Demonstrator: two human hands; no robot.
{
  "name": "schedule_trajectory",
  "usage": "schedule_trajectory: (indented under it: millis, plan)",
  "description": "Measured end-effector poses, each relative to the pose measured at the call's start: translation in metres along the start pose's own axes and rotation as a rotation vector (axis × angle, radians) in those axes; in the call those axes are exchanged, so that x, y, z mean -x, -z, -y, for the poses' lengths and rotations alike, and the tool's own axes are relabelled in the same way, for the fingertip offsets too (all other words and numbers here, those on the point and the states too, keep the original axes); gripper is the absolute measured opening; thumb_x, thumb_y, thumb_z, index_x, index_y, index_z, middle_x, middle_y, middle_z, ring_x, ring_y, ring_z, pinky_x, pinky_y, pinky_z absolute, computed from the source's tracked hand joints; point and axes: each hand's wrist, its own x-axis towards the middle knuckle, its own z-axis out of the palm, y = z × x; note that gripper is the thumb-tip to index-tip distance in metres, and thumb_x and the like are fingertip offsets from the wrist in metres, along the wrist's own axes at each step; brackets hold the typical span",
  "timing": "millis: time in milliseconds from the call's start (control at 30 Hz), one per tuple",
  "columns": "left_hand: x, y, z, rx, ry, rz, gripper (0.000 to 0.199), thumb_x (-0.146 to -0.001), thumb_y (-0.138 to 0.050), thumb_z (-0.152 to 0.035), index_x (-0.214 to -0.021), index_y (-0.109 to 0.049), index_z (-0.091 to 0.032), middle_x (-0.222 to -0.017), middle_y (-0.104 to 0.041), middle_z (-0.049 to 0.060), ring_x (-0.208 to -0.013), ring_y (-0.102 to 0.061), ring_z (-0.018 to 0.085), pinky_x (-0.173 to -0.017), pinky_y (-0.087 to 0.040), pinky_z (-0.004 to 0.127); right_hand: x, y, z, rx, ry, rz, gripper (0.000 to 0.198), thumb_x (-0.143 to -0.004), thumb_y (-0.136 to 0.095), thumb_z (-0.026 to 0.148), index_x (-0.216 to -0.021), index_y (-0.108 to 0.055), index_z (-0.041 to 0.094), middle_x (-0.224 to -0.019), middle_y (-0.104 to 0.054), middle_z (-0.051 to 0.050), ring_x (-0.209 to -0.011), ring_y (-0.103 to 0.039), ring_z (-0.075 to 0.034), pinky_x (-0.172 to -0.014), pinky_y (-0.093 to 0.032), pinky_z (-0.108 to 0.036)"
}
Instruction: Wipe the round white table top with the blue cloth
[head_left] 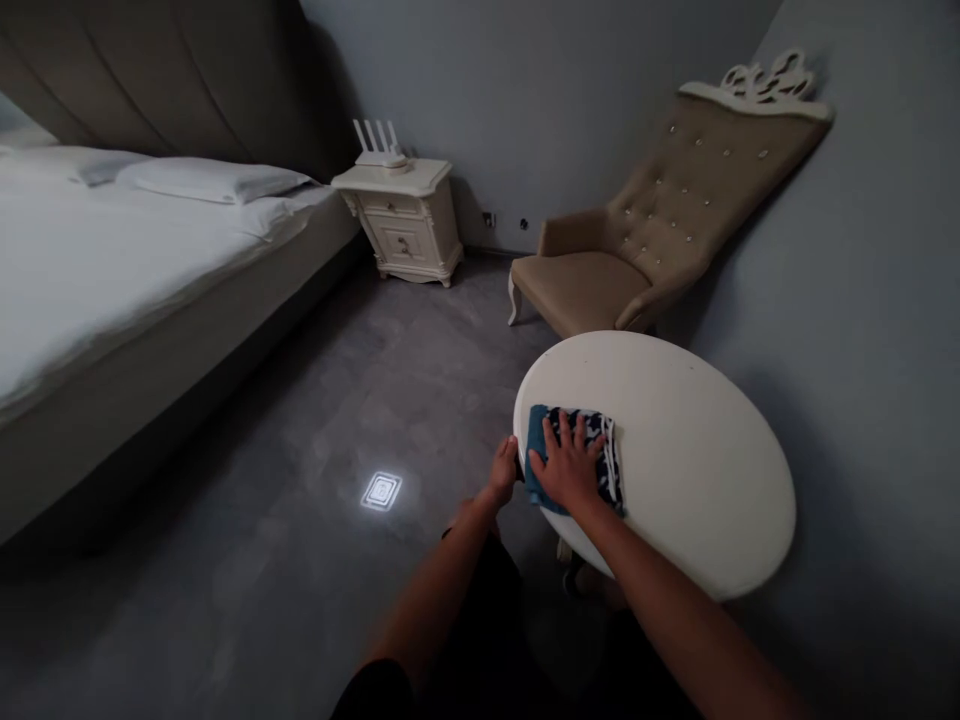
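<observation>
A round white table (697, 450) stands in front of me. On its left side lies a folded cloth (537, 440), teal along one edge and dark with a pale pattern elsewhere. My right hand (570, 465) rests flat on top of the cloth, fingers spread, covering its middle. At the table's left rim, beside the cloth, my left hand (504, 470) grips the edge with the thumb upward; its other fingers are mostly hidden.
A tan tufted armchair (585, 285) stands just behind the table, against the wall. Farther back, a white nightstand (412, 230) holds a router (381, 150) with several antennas. A bed (112, 240) fills the left side. A bright square light patch (382, 490) shows on the grey floor.
</observation>
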Motion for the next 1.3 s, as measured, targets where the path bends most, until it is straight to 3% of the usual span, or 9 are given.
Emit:
schedule_trajectory:
  millis: [200,400,633,767,867,1000,1100,1200,1300]
  plan:
    - [-0.004,0.004,0.002,-0.147,-0.074,-0.080,0.061,-0.098,-0.050,-0.084,-0.090,-0.060,-0.024,-0.076,-0.066,0.003,-0.069,-0.064,0.020,-0.058,-0.052,0.029,-0.104,-0.001,0.015,-0.071,-0.025,-0.048,0.080,-0.107,-0.040,0.061,-0.177,-0.035,0.023,-0.187,-0.020,-0.015,-0.171,-0.007,-0.050,-0.127,0.001,-0.088]
    - [-0.004,0.001,0.000,-0.323,-0.141,-0.196,0.061,-0.101,-0.042,-0.084,-0.088,-0.061,-0.027,-0.094,-0.073,0.012,-0.094,-0.069,0.030,-0.090,-0.058,0.044,-0.197,0.000,0.010,-0.114,-0.058,-0.068,0.079,-0.106,-0.042,0.063,-0.174,-0.040,0.023,-0.186,-0.023,-0.016,-0.170,-0.009,-0.049,-0.127,0.001,-0.087]
    - [0.002,-0.003,-0.001,-0.416,-0.154,-0.235,0.065,-0.102,-0.030,-0.084,-0.096,-0.059,-0.026,-0.096,-0.073,0.013,-0.093,-0.069,0.032,-0.097,-0.055,0.050,-0.231,0.000,0.004,-0.106,-0.064,-0.064,0.078,-0.105,-0.038,0.065,-0.173,-0.045,0.026,-0.186,-0.025,-0.012,-0.172,-0.007,-0.047,-0.130,0.002,-0.084]
    - [0.000,-0.007,-0.005,-0.383,-0.139,-0.233,0.063,-0.102,-0.033,-0.084,-0.092,-0.058,-0.027,-0.097,-0.072,0.012,-0.095,-0.069,0.030,-0.095,-0.056,0.047,-0.205,0.001,0.005,-0.101,-0.029,-0.060,0.078,-0.106,-0.037,0.064,-0.174,-0.042,0.027,-0.186,-0.024,-0.012,-0.172,-0.010,-0.047,-0.130,-0.001,-0.084]
    - [-0.001,-0.005,-0.008,-0.306,-0.085,-0.172,0.065,-0.100,-0.037,-0.086,-0.090,-0.059,-0.025,-0.092,-0.073,0.010,-0.090,-0.070,0.027,-0.084,-0.059,0.042,-0.162,0.001,0.006,-0.091,0.019,-0.064,0.077,-0.106,-0.038,0.064,-0.174,-0.042,0.029,-0.186,-0.024,-0.011,-0.172,-0.009,-0.046,-0.130,-0.001,-0.084]
    - [0.002,0.011,-0.014,-0.187,0.035,-0.045,0.066,-0.096,-0.051,-0.086,-0.097,-0.064,-0.022,-0.080,-0.071,0.003,-0.072,-0.070,0.021,-0.069,-0.060,0.036,-0.073,-0.004,0.003,-0.091,0.076,-0.074,0.077,-0.106,-0.041,0.066,-0.174,-0.042,0.028,-0.186,-0.024,-0.010,-0.173,-0.010,-0.045,-0.131,-0.002,-0.084]
    - [-0.003,0.021,-0.022,-0.130,0.084,-0.056,0.057,-0.099,-0.062,-0.076,-0.104,-0.066,-0.019,-0.085,-0.070,0.002,-0.070,-0.069,0.016,-0.068,-0.059,0.032,0.006,-0.012,-0.005,-0.078,0.119,-0.090,0.078,-0.107,-0.041,0.068,-0.175,-0.040,0.030,-0.187,-0.021,-0.009,-0.173,-0.010,-0.044,-0.132,-0.002,-0.084]
    - [-0.020,0.016,-0.035,-0.112,0.071,-0.124,0.043,-0.108,-0.062,-0.058,-0.121,-0.069,-0.017,-0.101,-0.072,0.004,-0.080,-0.070,0.015,-0.074,-0.062,0.033,0.072,-0.024,-0.014,-0.026,0.134,-0.101,0.076,-0.107,-0.045,0.063,-0.175,-0.038,0.032,-0.188,-0.016,-0.008,-0.174,-0.010,-0.044,-0.131,-0.002,-0.084]
    - [-0.042,0.000,-0.049,-0.144,0.018,-0.169,0.040,-0.108,-0.068,-0.049,-0.131,-0.069,-0.017,-0.120,-0.074,0.008,-0.097,-0.073,0.019,-0.085,-0.065,0.039,0.106,-0.030,-0.019,0.011,0.135,-0.098,0.075,-0.106,-0.049,0.060,-0.175,-0.038,0.033,-0.188,-0.014,-0.008,-0.174,-0.010,-0.045,-0.131,-0.002,-0.084]
